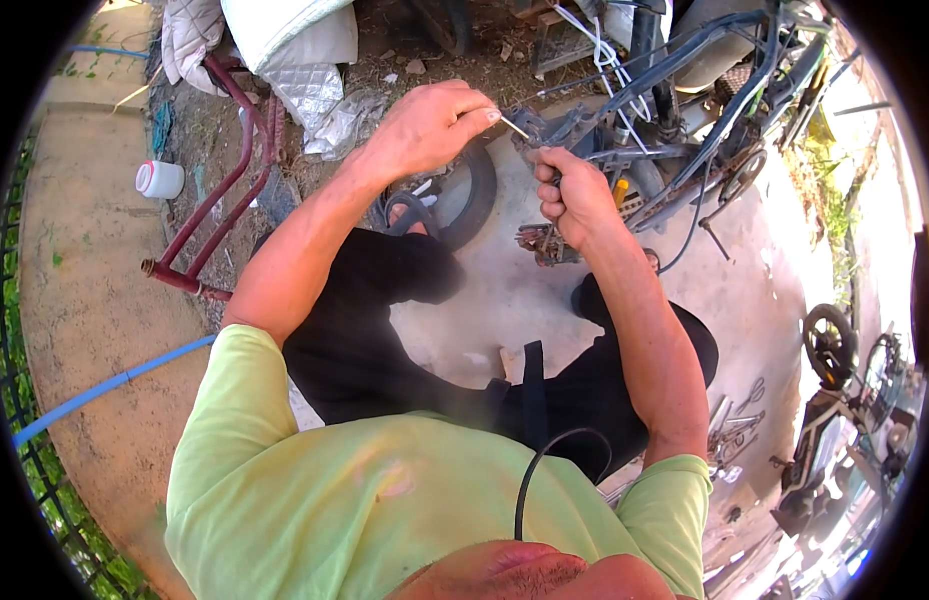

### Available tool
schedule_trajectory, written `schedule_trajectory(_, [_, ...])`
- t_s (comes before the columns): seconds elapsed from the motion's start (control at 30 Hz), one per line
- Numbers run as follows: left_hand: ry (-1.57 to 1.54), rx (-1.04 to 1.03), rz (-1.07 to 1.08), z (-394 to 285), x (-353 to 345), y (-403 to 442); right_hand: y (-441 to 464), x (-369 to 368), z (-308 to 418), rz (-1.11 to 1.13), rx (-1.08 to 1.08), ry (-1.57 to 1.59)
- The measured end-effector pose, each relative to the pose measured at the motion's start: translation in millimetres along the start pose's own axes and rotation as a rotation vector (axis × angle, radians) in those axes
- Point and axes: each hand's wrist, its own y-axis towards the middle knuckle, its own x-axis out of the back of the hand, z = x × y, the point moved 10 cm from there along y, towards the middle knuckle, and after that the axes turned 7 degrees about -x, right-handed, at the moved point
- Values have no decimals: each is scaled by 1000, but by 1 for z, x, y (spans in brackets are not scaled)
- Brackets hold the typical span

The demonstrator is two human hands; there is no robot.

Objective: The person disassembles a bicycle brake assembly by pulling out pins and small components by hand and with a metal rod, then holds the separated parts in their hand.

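Observation:
My left hand (434, 125) is closed, pinching one end of a thin metal rod (515, 127) between thumb and fingertips. The rod slants down to the right, toward a dark, greasy metal part of a bare vehicle frame (674, 65). Just below that part, my right hand (574, 193) is curled into a fist against the frame's end. What its fingers wrap round is hidden. Below the right hand is a rusty, toothed-looking metal piece (546, 243). A yellow handle-like piece (620, 192) shows beside the right wrist.
A black tyre (472, 200) lies by my left foot. To the left are a dark red tubular frame (224, 200), a white jar (161, 180) and a blue hose (114, 382). Loose hand tools (736, 432) lie at right, near a small wheel (829, 346) and scattered machine parts.

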Motion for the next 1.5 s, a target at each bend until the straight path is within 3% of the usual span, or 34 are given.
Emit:
schedule_trajectory(0.03, [54, -114, -51, -9, 4, -1, 0, 0, 0, -3, 1, 0])
schedule_trajectory(0.13, [56, -168, -113, -19, 6, 1, 2, 2, -1, -7, 1, 1])
schedule_trajectory(0.23, [-22, 370, 176, 9, -9, -5, 4, 2, -1, 7, 4, -6])
schedule_trajectory(0.33, [-343, 628, 206, 14, -23, -17, 3, 1, 0, 3, 3, -7])
schedule_trajectory(0.43, [-464, 580, 100, 5, -23, -18, 2, 1, -1, 3, 3, -3])
schedule_trajectory(0.63, [-910, 634, 115, 21, -47, -25, 1, 1, 0, -1, 4, -4])
schedule_trajectory(0.87, [-1151, 450, 43, 2, -49, -30, -2, 0, 1, 5, 19, 10])
schedule_trajectory(0.97, [-1019, 406, 86, 7, -46, -25, 1, 0, 0, 5, 9, 12])
schedule_trajectory(1.07, [-588, 275, 149, 15, -37, -13, 2, 1, 0, -10, 5, -5])
schedule_trajectory(1.17, [-78, -2, 15, -8, -11, 1, 2, 2, -1, -11, 6, -1])
schedule_trajectory(1.27, [59, -40, -30, -14, -7, 9, 1, 1, 0, 1, 5, 1])
schedule_trajectory(1.37, [-156, 101, -118, -5, -10, 9, 1, 1, 0, 4, 3, 5])
schedule_trajectory(1.5, [-398, 387, -3, 18, -25, 7, 1, 0, 0, 5, 2, 8])
